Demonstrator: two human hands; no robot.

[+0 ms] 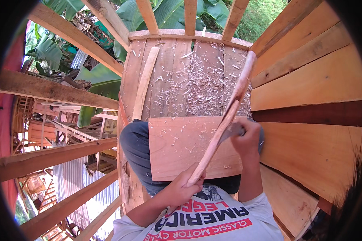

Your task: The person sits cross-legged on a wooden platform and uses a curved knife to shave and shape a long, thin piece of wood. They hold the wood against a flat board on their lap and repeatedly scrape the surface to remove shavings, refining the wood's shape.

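A long, slightly crooked wooden stick (220,131) slants from near my chest up toward the far right, its surface pinkish and partly stripped. My left hand (185,183) is wrapped round the stick's near end. Closed on a knife, my right hand (246,138) is at the stick's right side, about midway along. The grey knife blade (231,131) lies against or very close to the wood; its handle is hidden in my fist. Under the stick, a flat wooden board (177,146) rests across my lap with a few shavings on it.
Curled wood shavings (207,90) cover much of the plank floor (128,86) ahead. A loose wooden strip (146,82) lies there at the left. Slatted railings (56,90) stand at the left and far side, and a wall of wooden boards (309,140) closes the right.
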